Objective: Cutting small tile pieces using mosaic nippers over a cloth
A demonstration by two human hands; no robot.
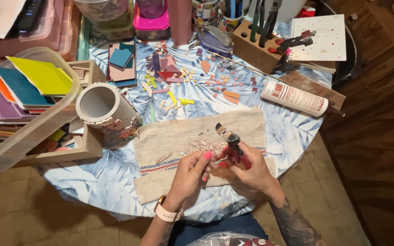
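Note:
My right hand [251, 175] grips red-handled tile nippers [230, 142], their metal jaws pointing up and away over a beige cloth [169, 136]. My left hand [191, 175], with pink nails and a pale wrist band, pinches a small tile piece right beside the nipper handles; the piece itself is mostly hidden by my fingers. A little heap of pinkish tile chips [201, 146] lies on the cloth just beyond both hands.
A white cylinder partly covered in mosaic [106, 109] lies on its side at left, by a wooden tray [80, 148]. A clear bin of coloured sheets [23, 91], loose tile shards [183, 75], a glue bottle [295, 98], a wooden tool block [254, 45] and a notebook [322, 38] ring the table.

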